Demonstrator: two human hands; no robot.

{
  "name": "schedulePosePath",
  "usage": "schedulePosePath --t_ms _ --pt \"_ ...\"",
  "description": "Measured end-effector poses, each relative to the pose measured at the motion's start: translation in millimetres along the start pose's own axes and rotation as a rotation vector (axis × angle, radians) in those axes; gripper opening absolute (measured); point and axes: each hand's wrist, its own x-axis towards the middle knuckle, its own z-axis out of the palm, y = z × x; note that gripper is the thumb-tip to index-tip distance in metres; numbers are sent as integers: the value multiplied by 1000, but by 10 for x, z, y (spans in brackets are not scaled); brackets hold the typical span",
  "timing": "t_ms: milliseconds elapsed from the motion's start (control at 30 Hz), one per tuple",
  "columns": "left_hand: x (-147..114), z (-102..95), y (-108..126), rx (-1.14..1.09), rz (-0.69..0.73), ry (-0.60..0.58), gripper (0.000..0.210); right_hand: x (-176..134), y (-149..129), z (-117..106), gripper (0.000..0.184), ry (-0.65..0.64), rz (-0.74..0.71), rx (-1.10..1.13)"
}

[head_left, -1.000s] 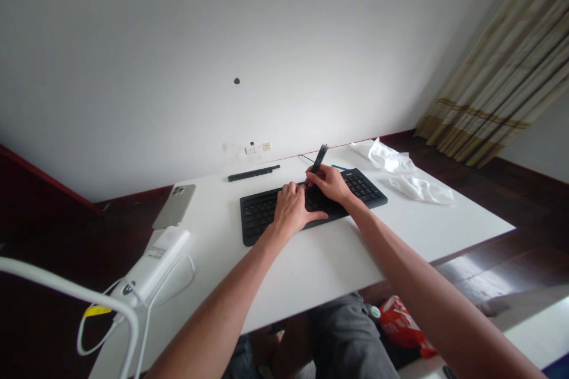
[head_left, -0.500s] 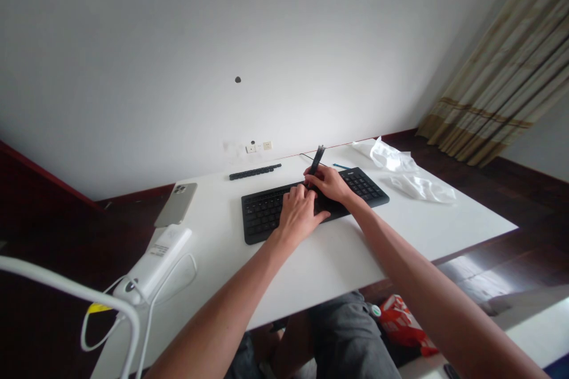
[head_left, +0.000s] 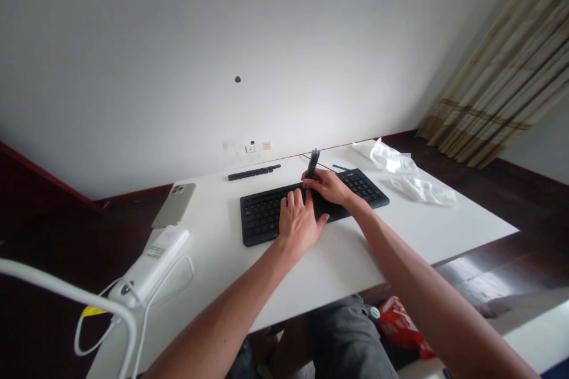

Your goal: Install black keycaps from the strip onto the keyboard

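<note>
A black keyboard [head_left: 262, 219] lies slightly askew on the white table. My left hand [head_left: 299, 218] rests palm down on its middle, fingers spread and thumb stretched to the right, holding nothing. Just right of it, my right hand [head_left: 326, 185] grips a slim black pen-like tool [head_left: 313, 161]. This tool stands nearly upright over the keyboard's back edge, its paler tip pointing up. My fingers hide its lower end, and its exact kind cannot be made out. Keys under both hands are covered.
Behind the keyboard lies a row of black keycaps [head_left: 254, 172]. A blue stick [head_left: 341, 167] is near a thin cable. Crumpled clear plastic [head_left: 391, 157] lies at right. A phone [head_left: 175, 204] and a white power strip [head_left: 151, 263] with cables occupy the left edge.
The upright tool in my right hand has shifted slightly left and down. My left hand has moved a little left, its fingers pressed on the keyboard.
</note>
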Motion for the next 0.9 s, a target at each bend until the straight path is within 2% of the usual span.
schedulePosePath --t_ms 300,667,900 --pt "23 43 -78 -10 14 -5 81 -11 1 -65 21 -61 -5 123" --pt "22 15 -80 -9 17 -18 76 -14 87 -116 23 -52 1 115" --pt "27 24 -81 -14 19 -18 74 -9 97 -122 26 -75 11 183"
